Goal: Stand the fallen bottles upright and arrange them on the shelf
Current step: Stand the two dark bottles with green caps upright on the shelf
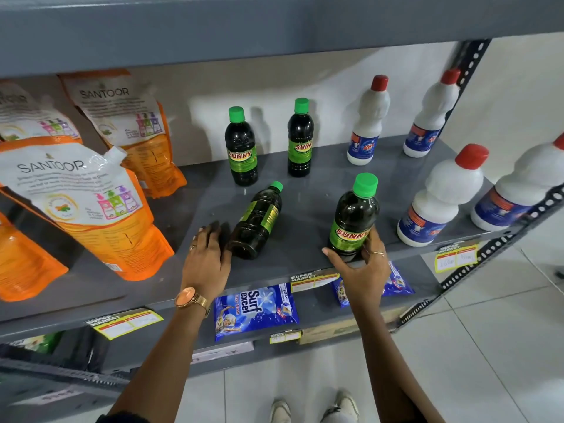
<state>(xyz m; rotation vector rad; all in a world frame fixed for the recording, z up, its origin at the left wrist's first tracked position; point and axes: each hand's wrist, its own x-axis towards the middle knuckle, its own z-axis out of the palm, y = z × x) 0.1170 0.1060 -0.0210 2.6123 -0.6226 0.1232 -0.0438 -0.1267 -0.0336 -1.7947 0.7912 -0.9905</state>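
One bottle down, one in hand
Left hand [205, 264] spread open beside the fallen bottle [256, 222]; right hand [361, 271] grips the upright bottle [354, 218].

Bare grey shelf [308, 190] lies open at frame centre, between the fallen bottle [256, 221] on its left and the upright front bottle [354, 218] on its right. Two upright dark bottles [300, 138] close off the back. Orange pouches [91, 203] crowd the left; white bottles [439, 196] line the right.
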